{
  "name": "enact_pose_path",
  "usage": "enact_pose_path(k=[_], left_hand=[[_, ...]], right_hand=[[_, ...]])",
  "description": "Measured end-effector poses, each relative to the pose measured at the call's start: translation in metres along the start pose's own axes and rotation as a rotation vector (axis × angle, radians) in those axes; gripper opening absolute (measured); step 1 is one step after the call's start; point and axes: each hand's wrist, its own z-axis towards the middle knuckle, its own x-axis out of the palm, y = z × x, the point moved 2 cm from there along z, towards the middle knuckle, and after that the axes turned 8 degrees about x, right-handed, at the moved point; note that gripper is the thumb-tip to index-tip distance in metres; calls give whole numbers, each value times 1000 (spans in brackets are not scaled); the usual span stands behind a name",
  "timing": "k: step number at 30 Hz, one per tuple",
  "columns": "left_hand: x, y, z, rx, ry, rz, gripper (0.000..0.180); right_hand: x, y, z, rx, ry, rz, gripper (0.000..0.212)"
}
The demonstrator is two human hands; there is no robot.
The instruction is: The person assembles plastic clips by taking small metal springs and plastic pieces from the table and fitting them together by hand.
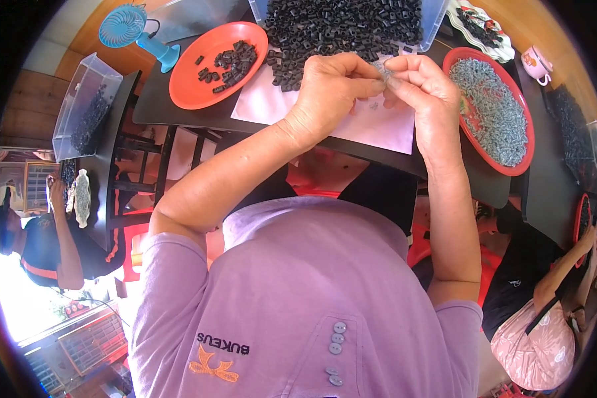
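Toward one o'clock, the left hand and right hand pinch small silvery pieces between fingertips. Their long axis and pointing direction I cannot tell.

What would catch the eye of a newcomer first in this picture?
Probably the big heap of small black parts at top centre, spilling from a clear bin onto a pink sheet. Before it, the left hand and right hand meet at their fingertips. A red tray of grey pieces stands right, an orange-red plate left.
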Motion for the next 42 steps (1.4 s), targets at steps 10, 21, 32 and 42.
enact_pose_path(k=[10,21,32,42], left_hand=[[0,2,0,-199,-50,-261,13],[0,6,2,-172,-42,-281,12],[9,6,3,-153,-49,-269,12],[6,8,2,-204,-26,-296,13]], right_hand=[[-1,-1,-3,-35,-36,2,23],[-7,-9,3,-35,-173,-244,24],[-4,1,-2,-7,-10,29,16],[-4,1,-3,30,-13,31,18]])
